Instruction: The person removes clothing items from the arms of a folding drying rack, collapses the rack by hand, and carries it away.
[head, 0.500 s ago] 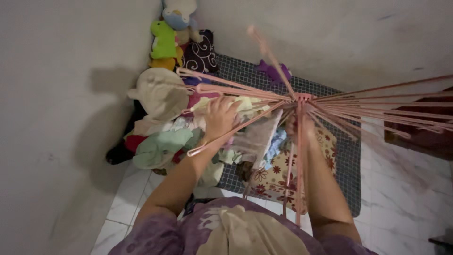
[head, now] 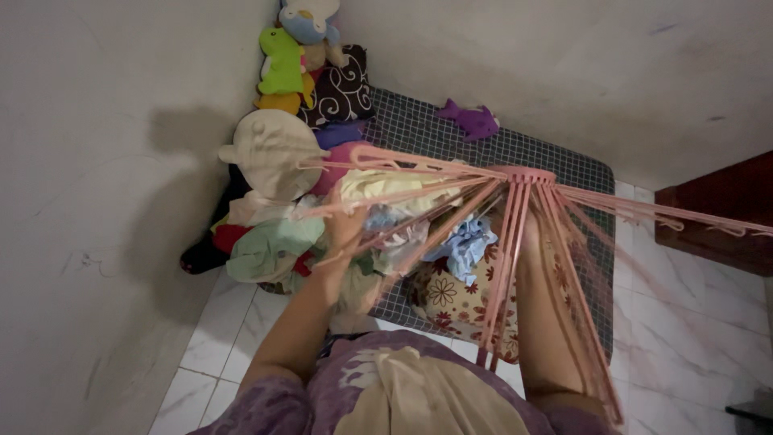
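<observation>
A person looked down at their own two bare arms, both reaching forward from a purple top (head: 386, 395) into a pink rack (head: 527, 181) of thin plastic rods. The rods fanned out from a hub near the centre of the view, spreading toward nine o'clock, six o'clock and three o'clock.

The left hand (head: 346, 229), at about nine o'clock from the hub, was curled around one or two of the rods that pointed left, fingers closed on them. The right hand (head: 523, 234), just below the hub at six o'clock, sat behind the downward rods; it touched them, but how far its fingers were closed could not be told.

Beneath the rack lay a heap of clothes (head: 274, 242) in cream, green, red and pale blue, spread on a dark checked mat (head: 435, 129). A floral cushion (head: 459, 302) lay on the mat between the arms. At twelve o'clock, in the corner of the white walls, sat a green plush toy (head: 280, 60) with other soft toys, and a small purple toy (head: 471, 121) lay on the mat near the far wall. White tiles (head: 692, 322) covered the floor at four o'clock.
</observation>
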